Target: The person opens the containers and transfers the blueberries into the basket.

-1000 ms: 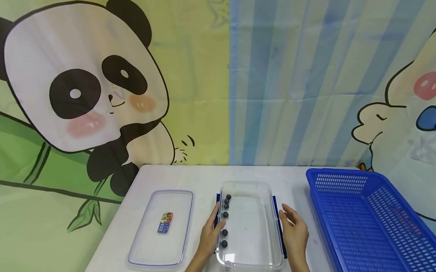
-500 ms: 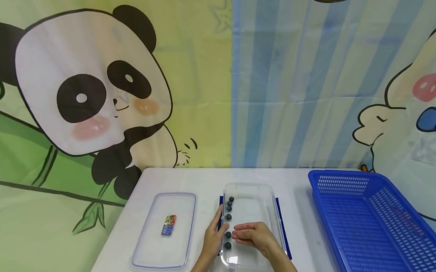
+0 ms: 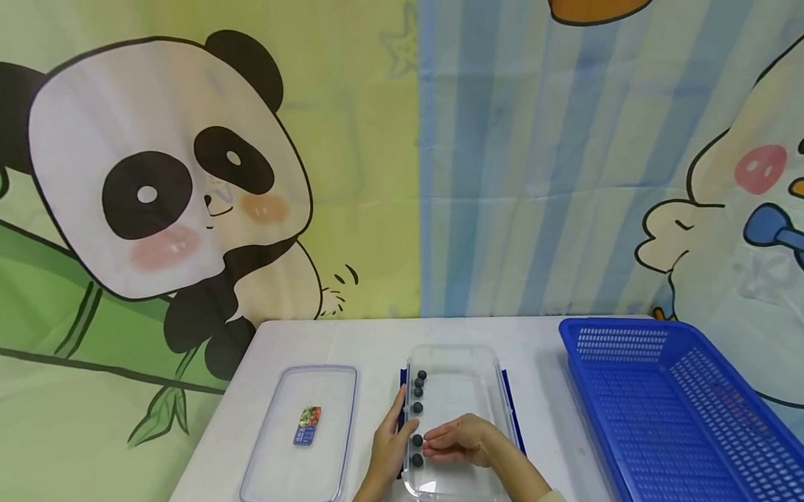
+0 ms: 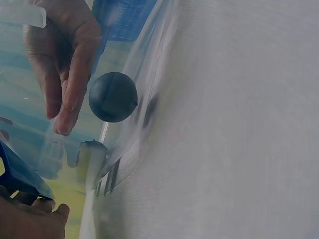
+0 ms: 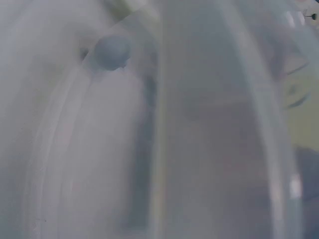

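Note:
A clear plastic food container (image 3: 467,379) with blue side latches stands on the white table. Several blueberries (image 3: 418,407) lie in a loose line along its left side. My left hand (image 3: 387,446) grips the left wall, thumb over the rim and fingers outside by the blue latch (image 4: 22,174). Reaching over the container, my right hand (image 3: 465,439) has its fingers extended together, tips right beside the nearer blueberries. Through the clear plastic in the left wrist view, those fingers (image 4: 79,74) appear next to a large blueberry (image 4: 113,97). The right wrist view is mostly blurred plastic.
A clear lid (image 3: 288,476) with a purple-blue rim and a small fruit label lies flat to the left. On the right stands a large blue plastic basket (image 3: 662,408). A cartoon-printed curtain (image 3: 352,168) hangs behind the table.
My right hand has moved left from the container's right side to over its inside, beside the blueberries. My left hand keeps its grip on the left wall. The head view has shifted slightly.

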Available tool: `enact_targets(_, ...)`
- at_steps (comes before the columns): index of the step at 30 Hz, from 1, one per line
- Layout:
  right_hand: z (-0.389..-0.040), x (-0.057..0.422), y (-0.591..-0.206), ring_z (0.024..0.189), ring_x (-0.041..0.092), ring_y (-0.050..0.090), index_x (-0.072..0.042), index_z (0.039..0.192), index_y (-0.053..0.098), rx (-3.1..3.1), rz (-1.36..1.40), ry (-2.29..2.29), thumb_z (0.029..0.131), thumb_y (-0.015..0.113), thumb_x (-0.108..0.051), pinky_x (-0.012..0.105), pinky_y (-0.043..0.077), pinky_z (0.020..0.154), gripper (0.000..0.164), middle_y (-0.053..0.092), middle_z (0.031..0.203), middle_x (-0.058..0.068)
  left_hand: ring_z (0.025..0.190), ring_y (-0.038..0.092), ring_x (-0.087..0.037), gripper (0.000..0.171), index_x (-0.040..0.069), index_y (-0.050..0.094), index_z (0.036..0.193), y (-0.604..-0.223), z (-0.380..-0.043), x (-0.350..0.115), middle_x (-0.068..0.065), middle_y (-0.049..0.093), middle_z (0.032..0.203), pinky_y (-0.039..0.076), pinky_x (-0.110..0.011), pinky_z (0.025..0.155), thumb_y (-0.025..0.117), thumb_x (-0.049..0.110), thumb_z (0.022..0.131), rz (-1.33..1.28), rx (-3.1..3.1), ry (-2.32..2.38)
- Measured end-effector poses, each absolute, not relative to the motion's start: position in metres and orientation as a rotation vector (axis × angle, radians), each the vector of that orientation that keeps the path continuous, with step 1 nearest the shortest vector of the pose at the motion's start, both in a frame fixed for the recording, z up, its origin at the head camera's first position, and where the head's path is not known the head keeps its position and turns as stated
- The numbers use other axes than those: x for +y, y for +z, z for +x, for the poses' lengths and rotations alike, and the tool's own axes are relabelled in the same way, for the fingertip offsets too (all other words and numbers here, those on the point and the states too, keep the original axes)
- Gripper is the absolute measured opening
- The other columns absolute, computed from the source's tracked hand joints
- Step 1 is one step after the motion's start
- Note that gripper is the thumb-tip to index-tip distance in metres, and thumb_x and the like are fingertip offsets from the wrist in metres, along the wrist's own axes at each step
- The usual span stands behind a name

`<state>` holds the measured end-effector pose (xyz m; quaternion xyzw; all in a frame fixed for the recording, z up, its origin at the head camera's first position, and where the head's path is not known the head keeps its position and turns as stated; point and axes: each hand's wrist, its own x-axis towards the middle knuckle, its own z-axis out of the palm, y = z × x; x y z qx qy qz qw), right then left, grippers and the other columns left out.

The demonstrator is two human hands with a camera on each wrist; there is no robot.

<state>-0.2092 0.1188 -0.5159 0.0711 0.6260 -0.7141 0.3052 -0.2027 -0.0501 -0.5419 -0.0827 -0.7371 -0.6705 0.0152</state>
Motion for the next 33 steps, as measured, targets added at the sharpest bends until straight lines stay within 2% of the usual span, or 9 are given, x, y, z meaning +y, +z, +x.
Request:
enact_targets(4,-0.210,0.112,-0.524,0.080,0.024,0.068,0.014,0.103,0.061,1.687,0.244,-1.841,0.080,0.062,0.011,0.031,0.055,0.075,0.022,0.068,0.089,0.020,0.134,0.026,-0.025,0.056,0.016,0.032,0.144,-0.560,-0.209,-0.053,-0.006,0.028,0.147,0.018,-0.036,0.109,0.052,0.010,0.092,-0.234,-2.302,-2.069)
enact_targets(9,-0.213,0.105,-0.526,0.075,0.020,0.068,0.012,0.098,0.064,1.732,0.278,-1.729,0.081,0.061,0.011,0.029,0.056,0.073,0.018,0.068,0.084,0.019,0.136,0.021,-0.020,0.053,0.021,0.029,0.146,-0.565,-0.211,-0.055,0.000,0.024,0.150,0.013,-0.039,0.110,0.044,0.012,0.096,-0.240,-2.319,-2.047)
enact_targets(17,-0.214,0.102,-0.527,0.075,0.020,0.067,0.009,0.095,0.066,1.765,0.326,-1.633,0.081,0.064,0.008,0.028,0.056,0.073,0.015,0.069,0.084,0.018,0.137,0.018,-0.022,0.050,0.019,0.025,0.146,-0.555,-0.205,-0.055,-0.003,0.022,0.151,0.012,-0.036,0.110,0.041,0.017,0.099,-0.278,-2.331,-2.076)
enact_targets(24,-0.212,0.102,-0.531,0.074,0.018,0.067,0.008,0.095,0.067,1.766,0.318,-1.639,0.081,0.064,0.006,0.028,0.055,0.074,0.014,0.069,0.082,0.015,0.137,0.015,-0.027,0.050,0.010,0.022,0.147,-0.532,-0.194,-0.055,-0.009,0.017,0.151,0.011,-0.044,0.111,0.037,0.014,0.100,-0.311,-2.328,-2.130)
enact_targets(33,-0.214,0.105,-0.529,0.073,0.017,0.067,0.007,0.097,0.067,1.726,0.351,-1.646,0.083,0.062,0.006,0.027,0.055,0.075,0.015,0.069,0.083,0.016,0.137,0.018,-0.022,0.050,0.016,0.024,0.147,-0.560,-0.208,-0.052,-0.003,0.021,0.151,0.012,-0.042,0.111,0.039,0.020,0.099,-0.336,-2.332,-2.055)
